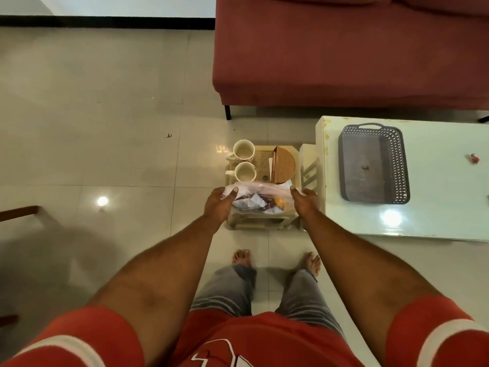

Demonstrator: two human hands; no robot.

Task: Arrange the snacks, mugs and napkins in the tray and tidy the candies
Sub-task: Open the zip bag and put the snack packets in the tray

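Note:
A clear plastic bag of snacks (258,198) lies on the near end of a low beige stool (260,223). My left hand (218,205) grips the bag's left side and my right hand (304,200) grips its right side. Behind the bag on the stool stand two cream mugs (243,149) (245,172), one behind the other. To their right stands a brown napkin holder (284,165) with white napkins in it. A dark grey perforated tray (373,165) rests on the white table (436,207) to the right. A small red candy (473,158) lies at the table's far right.
A red sofa (344,54) stands behind the stool and table. A second small stool (308,165) is wedged between the beige stool and the table. Tiled floor (105,128) spreads to the left. My bare feet (242,256) stand just before the stool. A dark wooden piece (18,211) juts in at the left edge.

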